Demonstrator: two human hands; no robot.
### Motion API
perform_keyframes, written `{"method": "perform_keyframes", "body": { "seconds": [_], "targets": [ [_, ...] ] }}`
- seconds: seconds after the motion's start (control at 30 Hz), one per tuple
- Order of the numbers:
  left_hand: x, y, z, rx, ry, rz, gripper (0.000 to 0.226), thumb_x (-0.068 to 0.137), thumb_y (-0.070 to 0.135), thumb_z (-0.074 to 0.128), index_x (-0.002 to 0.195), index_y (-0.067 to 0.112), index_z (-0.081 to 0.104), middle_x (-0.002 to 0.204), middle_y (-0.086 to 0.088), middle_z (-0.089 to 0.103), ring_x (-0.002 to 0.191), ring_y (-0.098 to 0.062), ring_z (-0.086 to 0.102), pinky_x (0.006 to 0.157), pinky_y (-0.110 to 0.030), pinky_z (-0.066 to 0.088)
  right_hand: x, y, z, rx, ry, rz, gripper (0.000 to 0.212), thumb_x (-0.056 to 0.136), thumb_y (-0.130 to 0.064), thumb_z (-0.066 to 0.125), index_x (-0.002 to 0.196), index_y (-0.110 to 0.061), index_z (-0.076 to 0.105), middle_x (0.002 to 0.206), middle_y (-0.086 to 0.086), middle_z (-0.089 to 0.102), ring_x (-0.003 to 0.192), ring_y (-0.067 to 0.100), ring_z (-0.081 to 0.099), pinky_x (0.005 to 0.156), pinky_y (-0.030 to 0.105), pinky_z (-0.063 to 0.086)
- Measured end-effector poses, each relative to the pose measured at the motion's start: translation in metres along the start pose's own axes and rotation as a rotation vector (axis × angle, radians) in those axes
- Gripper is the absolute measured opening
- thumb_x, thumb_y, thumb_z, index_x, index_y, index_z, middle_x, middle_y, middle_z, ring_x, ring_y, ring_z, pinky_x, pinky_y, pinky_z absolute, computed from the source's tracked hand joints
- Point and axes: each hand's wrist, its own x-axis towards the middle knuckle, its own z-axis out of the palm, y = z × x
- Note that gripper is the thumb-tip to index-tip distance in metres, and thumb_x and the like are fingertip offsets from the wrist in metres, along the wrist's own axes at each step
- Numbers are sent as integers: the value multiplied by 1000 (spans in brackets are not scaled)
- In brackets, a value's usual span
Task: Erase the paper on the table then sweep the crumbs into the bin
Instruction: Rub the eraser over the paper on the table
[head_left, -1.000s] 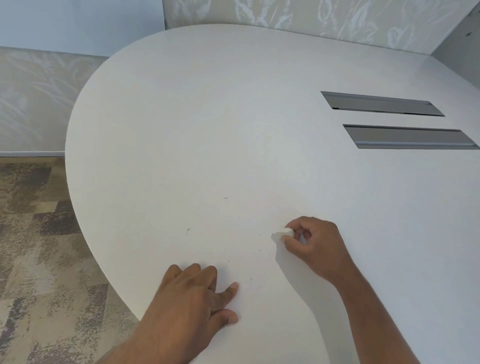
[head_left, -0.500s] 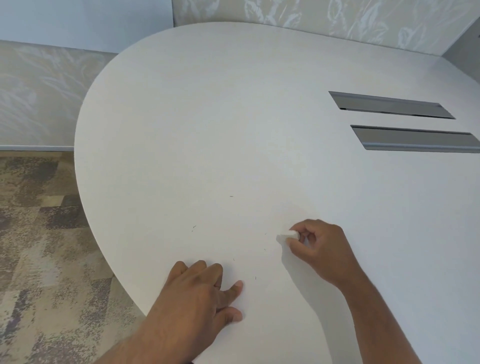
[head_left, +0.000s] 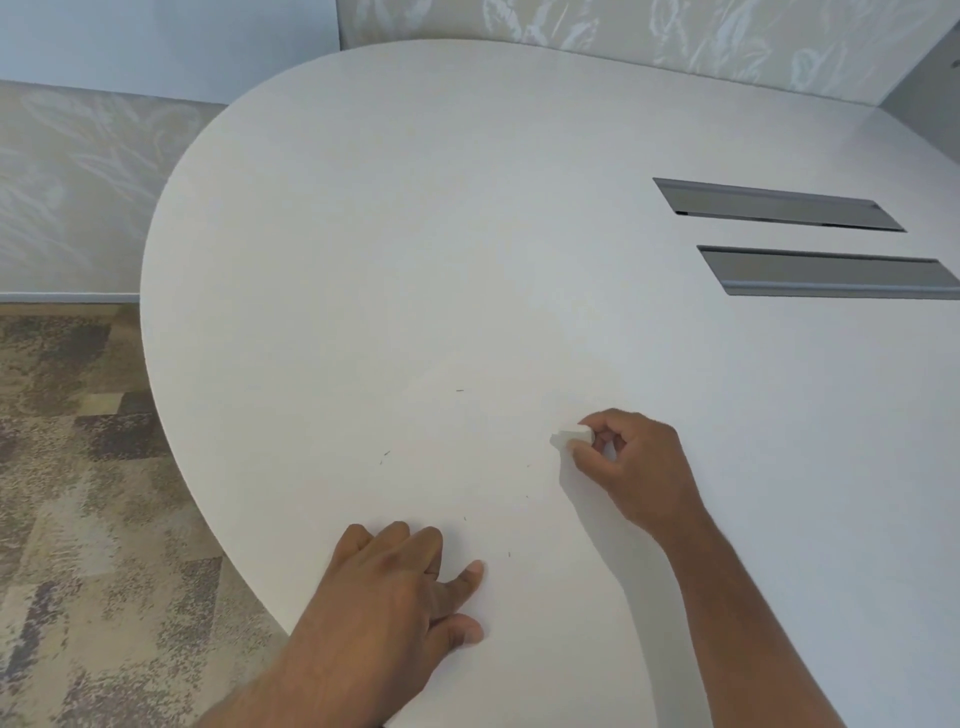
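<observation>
right hand (head_left: 631, 467): pinches a small white eraser (head_left: 574, 435), its end on the surface.
left hand (head_left: 395, 582): relaxed, rests on the near desk (head_left: 467, 208), holding nothing.
paper: white on white; edges cannot be told.
crumbs (head_left: 464, 518): few dark specks near both hands.
progress: erasing likely under way; sweeping not begun, no bin in view.

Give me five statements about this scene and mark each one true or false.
1. The right hand pinches a white eraser. True.
2. The left hand holds a pencil. False: it rests on the table, holding nothing.
3. Two grey slots are set into the table. True.
4. The floor is bare wood. False: it is patterned carpet.
5. Small dark specks dot the table near the hands. True.
</observation>
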Motion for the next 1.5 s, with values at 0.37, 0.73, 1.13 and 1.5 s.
{"method": "perform_keyframes", "body": {
  "seconds": [0.37, 0.73, 1.13, 1.5],
  "targets": [
    [0, -2, 2, -30, -31, -6, 48, 82, 69, 48, 109, 49, 81, 71, 16, 42, 65, -9, 45, 58, -27, 42, -6, -1, -5, 56, -92, 7, 10, 82, -22, 82, 80, -30, 75, 75, -29, 67, 72, 0, 59, 62, 10, 37],
    [0, -1, 1, -37, -36, -3, 48, 81, 70, 49, 110, 49, 81, 79, 17, 23, 67, -7, 40, 64, -25, 37, 11, -1, -2, 44, 12, 47, 12, 80, -34, 79, 74, -35, 69, 79, -27, 69, 75, 2, 64, 65, 15, 44],
    [1, -1, -1, -39, -56, -15, 48, 81, 71, 49, 109, 50, 81, 78, 16, 24, 65, -7, 43, 62, -25, 39, 23, 2, -4, 13, 58, 138, 10, 82, -36, 78, 76, -31, 71, 73, -16, 70, 70, 6, 63, 68, 31, 51],
    [1, -2, 0, -36, -58, -12, 48, 82, 70, 49, 110, 49, 81, 78, 17, 23, 65, -6, 41, 63, -25, 34, 23, -8, 1, -84, 68, 93, 13, 86, -42, 73, 81, -30, 71, 73, -18, 69, 79, 7, 65, 90, 49, 52]
  ]
}}
